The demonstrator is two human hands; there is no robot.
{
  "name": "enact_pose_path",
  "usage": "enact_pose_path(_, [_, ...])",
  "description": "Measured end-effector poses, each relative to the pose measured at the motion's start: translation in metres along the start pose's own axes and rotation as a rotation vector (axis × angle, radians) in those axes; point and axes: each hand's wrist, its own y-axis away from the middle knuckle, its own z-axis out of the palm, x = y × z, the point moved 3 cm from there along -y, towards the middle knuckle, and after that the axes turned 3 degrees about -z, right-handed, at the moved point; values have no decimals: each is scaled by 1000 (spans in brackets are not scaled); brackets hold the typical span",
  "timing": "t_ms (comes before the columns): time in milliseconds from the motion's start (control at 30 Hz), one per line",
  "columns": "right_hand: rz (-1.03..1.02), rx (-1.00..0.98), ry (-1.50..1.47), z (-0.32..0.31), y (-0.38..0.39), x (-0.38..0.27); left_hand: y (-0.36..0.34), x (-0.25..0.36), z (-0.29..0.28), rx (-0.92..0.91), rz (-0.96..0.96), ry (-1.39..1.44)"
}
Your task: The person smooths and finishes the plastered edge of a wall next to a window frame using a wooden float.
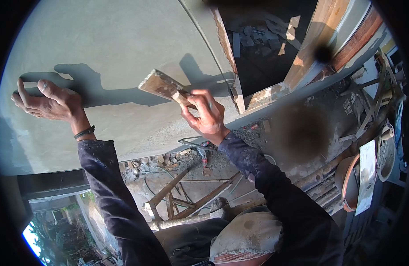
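Note:
A grey plastered wall (120,53) fills the upper left, with shadows of my arms and hands cast across it. My right hand (207,113) is closed round the handle of a flat brush (162,84). The brush has a wide, stained head with a pale end, pointing up and left in front of the wall. My left hand (54,99) holds nothing. Its fingers are apart and slightly bent, close to the plaster at the left; whether they touch it, I cannot tell. A dark band circles that wrist.
Beside the wall is an opening with a wooden frame (297,66) and rubble inside. Below stand a wooden trestle (169,199) and scattered debris (186,155). Poles run toward the right, near an orange-rimmed tub (347,186) and a pale board (366,177).

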Motion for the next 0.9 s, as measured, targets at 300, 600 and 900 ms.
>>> enact_pose_path(300, [422, 278, 42, -47, 90, 115, 10, 4, 4, -23, -26, 18])
enact_pose_path(600, [-42, -213, 84, -2, 76, 45, 5, -2, -1, -12, -27, -19])
enact_pose_path(900, [132, 134, -59, 23, 9, 24, 4, 9, 1, -18, -67, -1])
